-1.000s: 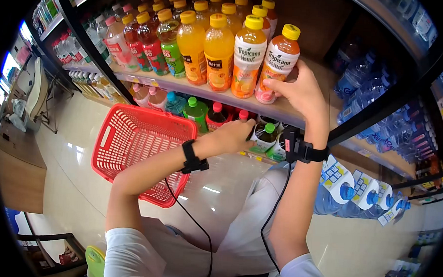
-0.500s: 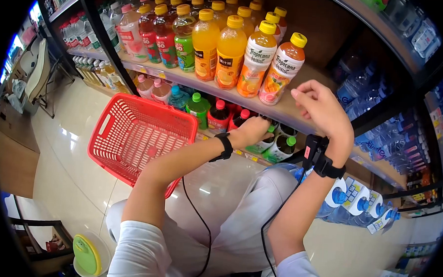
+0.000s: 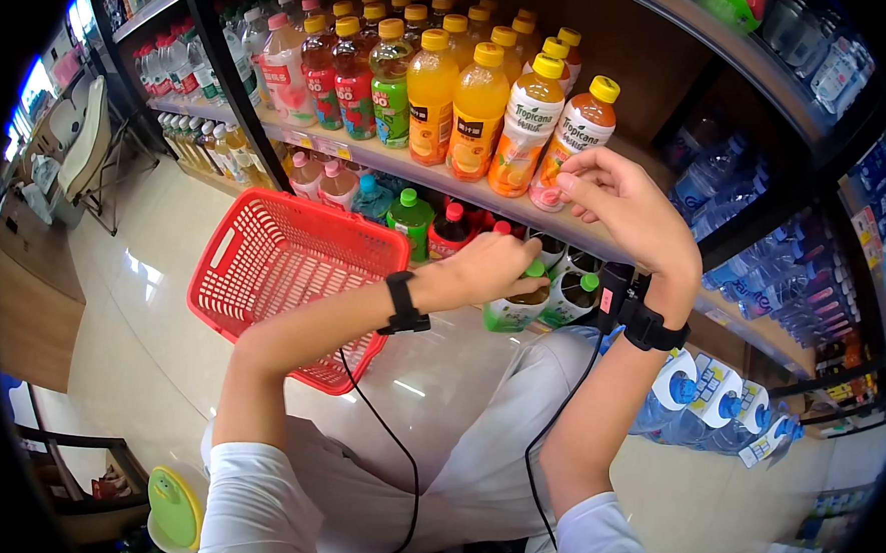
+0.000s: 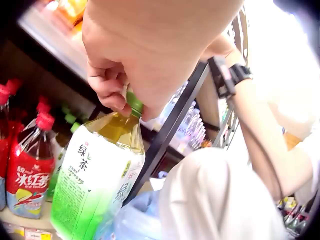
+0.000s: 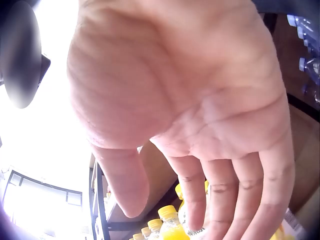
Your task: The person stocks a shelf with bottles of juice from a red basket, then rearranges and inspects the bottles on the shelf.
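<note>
My left hand (image 3: 473, 274) pinches the green cap of a green tea bottle (image 4: 92, 180) with a white-and-green label. That bottle leans a little at the front of the lower shelf, and its cap is partly hidden by the fingers. In the head view, my right hand (image 3: 635, 208) hovers beside a Tropicana bottle (image 3: 583, 134) on the shelf above. Its fingers are loosely bent and hold nothing; the bare palm faces the right wrist camera. Another green-capped tea bottle (image 3: 570, 301) stands right of the pinched one.
A red plastic basket (image 3: 214, 290) is on the floor to the left. Orange juice bottles (image 3: 477, 118) line the upper shelf's front edge. Red-labelled iced tea bottles (image 4: 31, 172) fill the lower shelf. Large water bottles (image 3: 672, 394) stand right of my knee, near a black post.
My right hand has let go of the Tropicana bottle, drawn back and swung slightly toward it again. My left hand has pulled the green tea bottle forward from its row.
</note>
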`<state>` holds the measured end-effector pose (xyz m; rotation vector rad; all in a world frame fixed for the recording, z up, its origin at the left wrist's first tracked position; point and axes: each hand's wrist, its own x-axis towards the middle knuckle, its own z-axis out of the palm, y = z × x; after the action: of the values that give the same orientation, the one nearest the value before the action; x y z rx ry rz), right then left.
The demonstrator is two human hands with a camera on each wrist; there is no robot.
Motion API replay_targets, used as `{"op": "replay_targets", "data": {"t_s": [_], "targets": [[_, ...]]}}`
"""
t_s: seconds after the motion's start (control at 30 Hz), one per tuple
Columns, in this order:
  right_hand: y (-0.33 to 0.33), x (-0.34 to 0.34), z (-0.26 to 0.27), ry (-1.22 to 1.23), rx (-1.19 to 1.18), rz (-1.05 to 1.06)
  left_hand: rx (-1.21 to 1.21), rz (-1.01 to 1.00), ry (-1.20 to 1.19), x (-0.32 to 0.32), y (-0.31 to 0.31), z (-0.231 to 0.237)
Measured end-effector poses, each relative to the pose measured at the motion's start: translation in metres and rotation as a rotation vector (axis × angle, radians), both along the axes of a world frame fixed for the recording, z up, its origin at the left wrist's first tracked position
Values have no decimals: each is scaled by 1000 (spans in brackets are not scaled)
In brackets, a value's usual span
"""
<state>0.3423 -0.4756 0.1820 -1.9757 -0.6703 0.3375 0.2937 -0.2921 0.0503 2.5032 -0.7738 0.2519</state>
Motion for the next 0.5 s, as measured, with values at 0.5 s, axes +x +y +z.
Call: {"op": "replay_targets", "data": {"t_s": [0.5], "targets": [[69, -42, 30, -86, 367, 467, -885, 250, -241, -63, 90, 190]]}}
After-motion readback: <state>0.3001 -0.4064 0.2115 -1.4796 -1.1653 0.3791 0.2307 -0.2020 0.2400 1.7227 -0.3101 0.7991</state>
